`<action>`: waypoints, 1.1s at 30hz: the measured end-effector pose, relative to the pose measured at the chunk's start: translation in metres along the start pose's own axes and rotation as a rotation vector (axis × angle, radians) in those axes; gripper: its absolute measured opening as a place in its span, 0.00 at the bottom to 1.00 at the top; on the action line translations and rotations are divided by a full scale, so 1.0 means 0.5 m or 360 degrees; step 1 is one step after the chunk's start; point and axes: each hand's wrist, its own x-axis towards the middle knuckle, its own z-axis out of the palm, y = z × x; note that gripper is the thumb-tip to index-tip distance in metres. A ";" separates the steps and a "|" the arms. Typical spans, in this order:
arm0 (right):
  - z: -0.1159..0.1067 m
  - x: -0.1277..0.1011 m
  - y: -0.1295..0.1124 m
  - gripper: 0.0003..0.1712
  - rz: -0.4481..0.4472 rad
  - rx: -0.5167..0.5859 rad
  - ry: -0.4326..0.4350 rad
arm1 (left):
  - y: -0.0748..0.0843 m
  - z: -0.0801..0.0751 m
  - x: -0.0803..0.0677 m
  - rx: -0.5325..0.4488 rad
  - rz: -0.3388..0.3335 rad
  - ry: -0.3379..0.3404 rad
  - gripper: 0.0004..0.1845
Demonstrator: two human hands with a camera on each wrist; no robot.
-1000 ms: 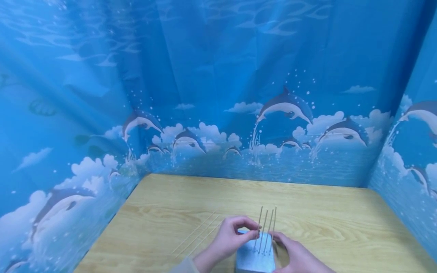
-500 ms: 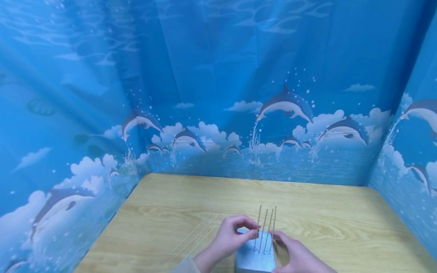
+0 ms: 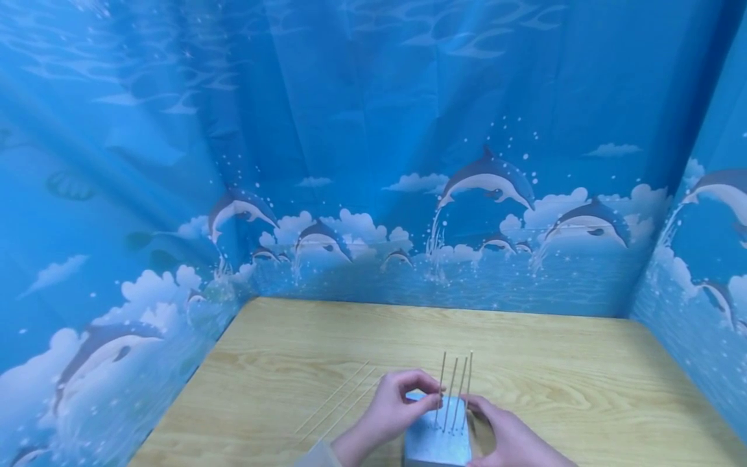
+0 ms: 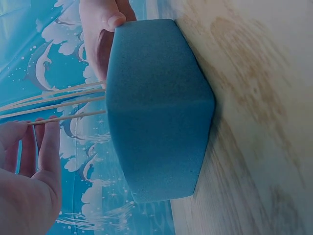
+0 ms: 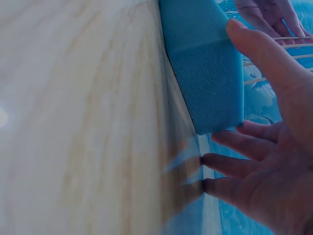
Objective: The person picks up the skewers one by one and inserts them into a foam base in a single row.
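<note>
Wooden desk (image 3: 525, 363), walled on three sides by a blue dolphin-print curtain (image 3: 373, 162). At the near edge stands a blue foam block (image 3: 438, 441) with four thin sticks (image 3: 454, 389) upright in its top. Left hand (image 3: 391, 408) pinches the leftmost stick between thumb and fingertips. Right hand (image 3: 508, 438) rests against the block's right side, fingers straight and spread. Three loose sticks (image 3: 338, 405) lie flat on the desk, left of the block. Beyond them the curtain meets the far edge.
</note>
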 end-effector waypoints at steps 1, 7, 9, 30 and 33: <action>0.000 0.000 0.000 0.59 0.0004 0.0004 -0.0005 | 0.000 0.000 0.000 -0.0005 -0.0003 -0.0001 0.08; -0.002 0.002 -0.001 0.59 0.0015 0.0007 -0.0018 | -0.004 -0.001 0.001 -0.0009 -0.0035 -0.0012 0.07; -0.002 0.002 -0.001 0.59 0.0012 0.0003 -0.0015 | -0.006 -0.001 0.001 0.0002 -0.0025 -0.0016 0.07; 0.001 -0.002 0.000 0.58 -0.0042 -0.0021 0.0055 | -0.016 -0.003 0.002 -0.0023 -0.0006 -0.0020 0.08; 0.001 -0.003 -0.001 0.58 -0.0040 -0.0006 0.0054 | -0.014 -0.004 0.002 -0.0006 -0.0012 -0.0033 0.08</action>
